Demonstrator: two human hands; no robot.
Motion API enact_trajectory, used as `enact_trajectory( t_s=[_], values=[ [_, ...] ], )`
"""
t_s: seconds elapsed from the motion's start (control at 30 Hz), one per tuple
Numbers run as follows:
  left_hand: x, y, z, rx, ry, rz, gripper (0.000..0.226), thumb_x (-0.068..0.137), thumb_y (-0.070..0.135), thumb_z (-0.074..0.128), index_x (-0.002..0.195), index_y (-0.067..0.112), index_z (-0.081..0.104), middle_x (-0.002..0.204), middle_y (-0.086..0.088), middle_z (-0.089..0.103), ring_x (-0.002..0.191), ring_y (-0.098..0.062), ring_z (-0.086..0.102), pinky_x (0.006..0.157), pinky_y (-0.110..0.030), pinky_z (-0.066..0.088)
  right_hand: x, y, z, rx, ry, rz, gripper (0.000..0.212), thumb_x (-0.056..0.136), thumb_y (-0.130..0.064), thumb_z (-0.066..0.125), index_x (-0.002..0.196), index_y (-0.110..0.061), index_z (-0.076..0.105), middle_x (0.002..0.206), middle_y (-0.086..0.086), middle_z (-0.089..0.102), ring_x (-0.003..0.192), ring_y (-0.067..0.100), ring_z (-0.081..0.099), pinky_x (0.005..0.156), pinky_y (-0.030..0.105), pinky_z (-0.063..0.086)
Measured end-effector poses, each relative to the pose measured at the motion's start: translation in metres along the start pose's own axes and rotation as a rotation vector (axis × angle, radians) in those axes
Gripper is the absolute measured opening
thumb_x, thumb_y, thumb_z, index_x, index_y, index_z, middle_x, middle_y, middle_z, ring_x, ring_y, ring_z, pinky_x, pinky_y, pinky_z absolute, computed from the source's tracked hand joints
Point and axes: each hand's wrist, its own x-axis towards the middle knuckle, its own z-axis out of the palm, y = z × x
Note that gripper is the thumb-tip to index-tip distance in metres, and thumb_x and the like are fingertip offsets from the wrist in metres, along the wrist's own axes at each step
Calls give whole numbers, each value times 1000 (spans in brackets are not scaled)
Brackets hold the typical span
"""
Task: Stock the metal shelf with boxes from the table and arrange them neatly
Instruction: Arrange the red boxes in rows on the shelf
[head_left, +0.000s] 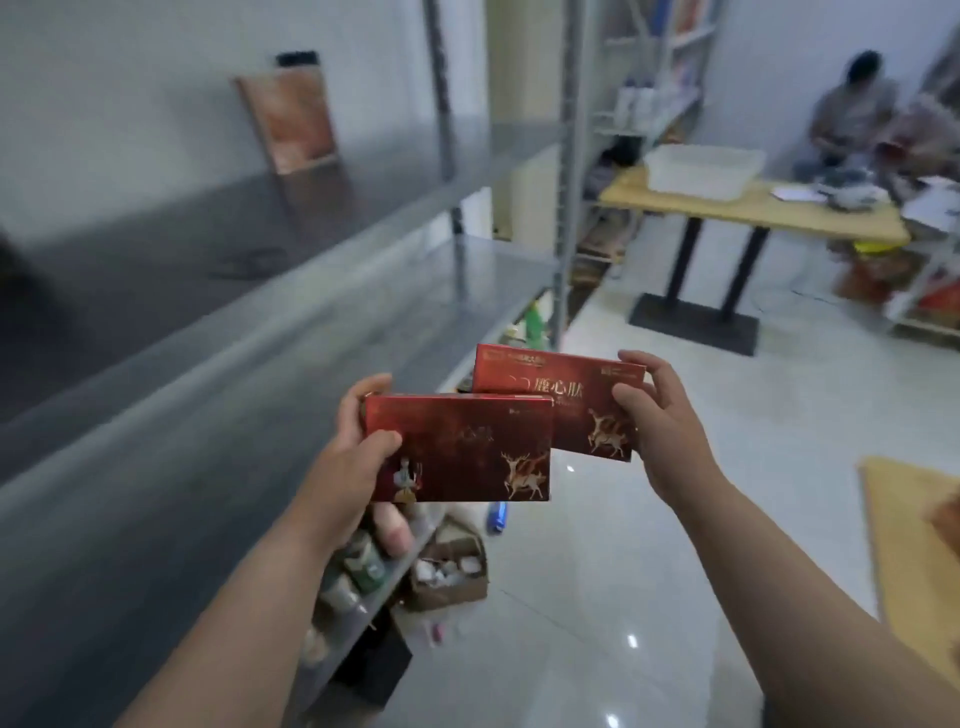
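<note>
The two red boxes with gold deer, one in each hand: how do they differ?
The left hand grips the nearer red cardboard box by its left end; the right hand grips the farther red cardboard box by its right end. The nearer one overlaps the farther one's lower-left corner and sits lower. Both show gold deer.

A blurred person (852, 114) sits at the room's far end behind a yellow-topped table (753, 210) carrying a white plastic tub (696, 179). On the glossy tiled floor (623, 519) sits an open cardboard carton (449, 577), with a small blue object (496, 517) just beside it.
</note>
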Motion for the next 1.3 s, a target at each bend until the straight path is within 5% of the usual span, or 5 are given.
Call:
enact_trajectory(
  t_s=[0.17,0.6,0.97,1.13,1.3],
  values=[
    [-4,37,-71,31,171,171,53,79,18,52,122,49,50,97,5,58,76,-5,60,67,-22,51,51,-31,110,63,-228,-94,34,94,-10,57,122,-29,60,101,2,71,86,25,70,71,43,57],
    [-57,109,-169,110,719,272,52,79,15,54,121,44,54,103,-2,61,92,-25,60,86,-59,50,111,-105,317,158,-758,-214,29,95,-11,57,114,-31,64,89,-5,72,70,15,66,55,26,53],
    [-146,134,-253,293,1177,210,50,85,8,61,105,53,57,88,22,70,84,-5,67,98,-47,50,76,-120,443,75,-1120,-272,26,97,-19,58,120,-33,60,110,8,68,90,23,71,66,34,57],
    [-182,143,-293,430,1176,80,47,74,35,68,115,51,51,102,17,69,102,-18,68,102,-53,47,63,-127,488,-11,-1126,-367,27,95,-20,61,116,-35,60,101,2,69,88,20,70,66,27,56],
    [-189,152,-327,694,1122,-19,46,91,18,66,117,50,46,112,10,63,93,-13,67,86,-34,54,67,-126,515,-116,-1089,-435,27,91,-22,66,110,-41,62,103,3,71,91,21,70,82,36,56]
  ],
)
